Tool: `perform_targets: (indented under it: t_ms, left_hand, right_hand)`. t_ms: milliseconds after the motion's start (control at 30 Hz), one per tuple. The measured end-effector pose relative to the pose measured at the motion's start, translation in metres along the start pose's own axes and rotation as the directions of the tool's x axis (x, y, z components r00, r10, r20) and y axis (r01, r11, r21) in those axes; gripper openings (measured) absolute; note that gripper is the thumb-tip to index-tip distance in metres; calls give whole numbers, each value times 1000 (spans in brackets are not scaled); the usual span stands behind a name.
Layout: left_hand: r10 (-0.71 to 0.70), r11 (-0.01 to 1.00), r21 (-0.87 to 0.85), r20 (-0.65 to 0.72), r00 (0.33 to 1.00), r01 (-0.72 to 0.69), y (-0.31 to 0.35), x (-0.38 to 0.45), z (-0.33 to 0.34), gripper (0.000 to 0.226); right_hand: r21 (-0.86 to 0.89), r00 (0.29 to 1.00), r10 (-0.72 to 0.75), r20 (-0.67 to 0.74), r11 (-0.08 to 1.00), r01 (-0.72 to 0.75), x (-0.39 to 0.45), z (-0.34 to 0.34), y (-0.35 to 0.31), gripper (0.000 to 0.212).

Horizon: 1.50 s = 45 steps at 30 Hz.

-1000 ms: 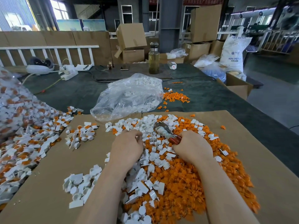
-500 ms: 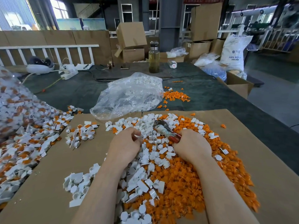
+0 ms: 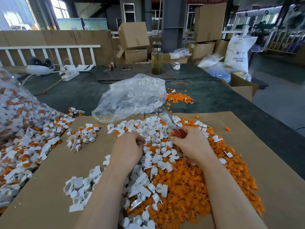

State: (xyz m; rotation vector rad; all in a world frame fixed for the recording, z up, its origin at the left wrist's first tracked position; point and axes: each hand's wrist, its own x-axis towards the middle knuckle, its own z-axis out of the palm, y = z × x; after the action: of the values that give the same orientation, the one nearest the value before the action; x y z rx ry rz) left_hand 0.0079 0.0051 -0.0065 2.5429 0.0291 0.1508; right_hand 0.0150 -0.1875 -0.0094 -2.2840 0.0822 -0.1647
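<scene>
- Cardboard sheet (image 3: 54,171) lies under the whole work area and spreads out on every side of the fingers.
- Nearer than the fingers, orange pieces (image 3: 189,187) form a broad heap beneath and to the right of the right forearm. White pieces (image 3: 158,156) lie over the heap between the two wrists.
- A small white heap (image 3: 80,187) sits apart on the sheet, left of the left wrist.
- The left hand (image 3: 127,148) is back-up, its fingers curled under toward the right. Whether they pinch a piece is hidden.
- The right hand (image 3: 191,142) wraps its fingers round the handles of a red-handled tool (image 3: 170,123). The tool's blurred metal head points away and leftward, past the fingertips and above the white pieces.
- Left of the left fingers is a mixed cluster (image 3: 82,136) of white and orange parts. Further left is a large clear sack (image 3: 13,113) full of the same.
- Beyond the fingertips, a crumpled plastic bag (image 3: 132,98) holding white parts rests on the dark table cover (image 3: 214,96). An orange scatter (image 3: 179,97) lies just to its right.
- Far beyond, a bottle (image 3: 156,59) stands upright, with cardboard boxes (image 3: 133,35) behind it.
</scene>
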Motion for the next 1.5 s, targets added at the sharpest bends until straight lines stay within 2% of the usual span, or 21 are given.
perform_targets:
  t_ms: [100, 167, 233, 300, 500, 633, 700, 800, 933, 1033, 1167, 1267, 1333, 1400, 1500]
  left_hand:
    - [-12, 993, -117, -80, 997, 2, 10, -3, -4, 12]
    - [-2, 958, -286, -112, 994, -30, 17, -4, -6, 10]
    - [18, 899, -434, -97, 995, -58, 25, -7, -6, 14]
    - [46, 864, -498, -58, 997, -69, 32, -10, -4, 17]
    - [15, 820, -570, -61, 998, -47, 40, -13, 2, 11]
    - [-25, 784, -621, -73, 997, -26, 38, -10, 1, 11]
    - [-15, 787, -616, -77, 997, -36, 38, -10, 1, 9]
    - [6, 779, -625, -61, 998, -42, 37, -11, 3, 9]
    - [-7, 740, -672, -44, 999, -24, 37, -12, 5, 8]
    - [-112, 649, -759, -33, 993, 48, 41, -11, 8, 20]
    - [-193, 343, -929, 76, 978, 140, 44, -11, 8, 21]
    - [-203, 193, -966, 134, 970, 174, 43, -12, 6, 13]
    - [-212, 93, -975, 178, 961, 201, 44, -13, 5, 17]
    - [-222, 53, -975, 200, 954, 217, 45, -12, 5, 20]
    - [-218, 104, -972, 184, 959, 210, 46, -12, 6, 16]
  right_hand:
    - [143, 999, -36, 5, 989, 35, -1, 1, -4, 19]
    - [208, 997, -78, -6, 975, 78, -1, 2, -6, 22]
    - [272, 993, -117, -27, 955, 120, -2, 2, -9, 21]
    - [289, 989, -140, -48, 946, 148, -3, 3, -11, 20]
    - [240, 982, -178, -55, 953, 186, -2, 6, -10, 22]
    - [374, 981, -192, -14, 909, 183, -5, 7, -13, 27]
    - [380, 984, -173, -37, 908, 174, -6, 9, -15, 23]
    - [363, 988, -133, -78, 919, 152, -6, 12, -15, 29]
    - [372, 979, -139, -148, 909, 186, -5, 11, -14, 21]
    - [370, 968, -164, -188, 901, 224, -5, 12, -15, 15]
    - [425, 958, -186, -221, 865, 266, -6, 13, -18, 7]
    - [462, 950, -184, -253, 840, 286, -6, 15, -19, 6]
    - [494, 948, -178, -266, 819, 292, -7, 16, -20, 7]
    - [536, 949, -174, -263, 791, 294, -7, 17, -22, 8]
    - [578, 952, -170, -254, 763, 290, -8, 17, -23, 14]
